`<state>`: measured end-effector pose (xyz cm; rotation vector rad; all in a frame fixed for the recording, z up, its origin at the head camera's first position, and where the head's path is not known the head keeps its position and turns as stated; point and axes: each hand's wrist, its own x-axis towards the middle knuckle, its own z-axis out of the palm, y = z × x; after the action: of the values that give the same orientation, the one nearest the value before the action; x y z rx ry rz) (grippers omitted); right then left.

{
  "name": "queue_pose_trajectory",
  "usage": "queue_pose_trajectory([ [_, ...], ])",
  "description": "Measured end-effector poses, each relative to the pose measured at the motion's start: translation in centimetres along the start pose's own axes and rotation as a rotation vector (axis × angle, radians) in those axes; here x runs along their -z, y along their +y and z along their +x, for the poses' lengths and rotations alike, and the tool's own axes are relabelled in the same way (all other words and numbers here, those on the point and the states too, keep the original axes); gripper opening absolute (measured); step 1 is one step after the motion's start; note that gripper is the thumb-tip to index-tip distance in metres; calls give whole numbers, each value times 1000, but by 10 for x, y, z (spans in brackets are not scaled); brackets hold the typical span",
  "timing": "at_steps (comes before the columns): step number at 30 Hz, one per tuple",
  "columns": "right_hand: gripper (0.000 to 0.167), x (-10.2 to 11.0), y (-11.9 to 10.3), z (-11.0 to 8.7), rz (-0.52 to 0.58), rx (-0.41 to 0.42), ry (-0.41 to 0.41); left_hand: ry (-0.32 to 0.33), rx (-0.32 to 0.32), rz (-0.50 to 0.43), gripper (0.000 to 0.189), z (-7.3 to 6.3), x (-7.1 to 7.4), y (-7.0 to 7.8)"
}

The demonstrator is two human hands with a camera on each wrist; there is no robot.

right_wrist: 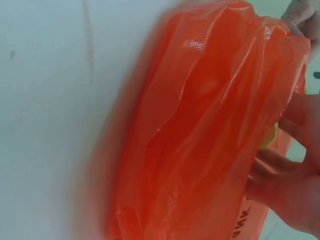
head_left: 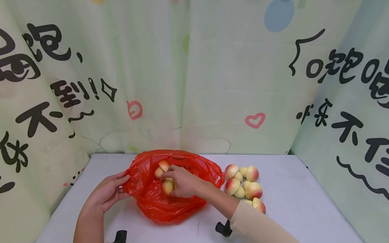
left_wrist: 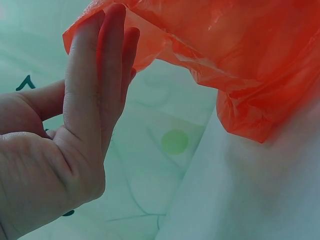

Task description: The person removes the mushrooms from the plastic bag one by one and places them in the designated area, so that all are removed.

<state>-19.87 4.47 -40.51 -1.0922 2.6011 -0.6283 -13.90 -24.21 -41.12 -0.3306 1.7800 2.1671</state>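
A crinkled red plastic bag (head_left: 170,212) lies on the table with its mouth spread. My left hand (head_left: 106,192) pinches the bag's left rim; in the left wrist view its fingers (left_wrist: 82,85) are long and nearly straight against the thin plastic. Inside the mouth, my right hand (head_left: 185,182) holds a toy mushroom (head_left: 167,186) with a yellow and reddish surface, partly covered by the fingers. Another toy mushroom (head_left: 164,165) sits in the bag just beyond those fingertips. From the right wrist, a yellow bit of the held mushroom (right_wrist: 270,136) shows behind the bag's side.
Right of the bag, several mushroom-shaped toys (head_left: 253,190) with red-and-cream caps and pale yellow stems stand in a close group, the nearest partly behind the right forearm. The white table (head_left: 291,202) ends at a printed curtain (head_left: 218,101). Black wrist mounts (head_left: 224,229) show below.
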Motion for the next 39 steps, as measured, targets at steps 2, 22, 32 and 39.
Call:
queue_pose_trajectory([
  [2,48,1,0,-3,-1,-4,5,-2,-2,3,62,0,0,0],
  [22,48,9,5,-26,13,-15,31,22,-1,17,62,0,-1,-2],
  [32,49,19,1,-36,3,2,55,14,-5,14,63,0,-1,-2],
  [39,45,25,2,-47,0,33,88,-6,-15,19,63,-1,-1,-1],
])
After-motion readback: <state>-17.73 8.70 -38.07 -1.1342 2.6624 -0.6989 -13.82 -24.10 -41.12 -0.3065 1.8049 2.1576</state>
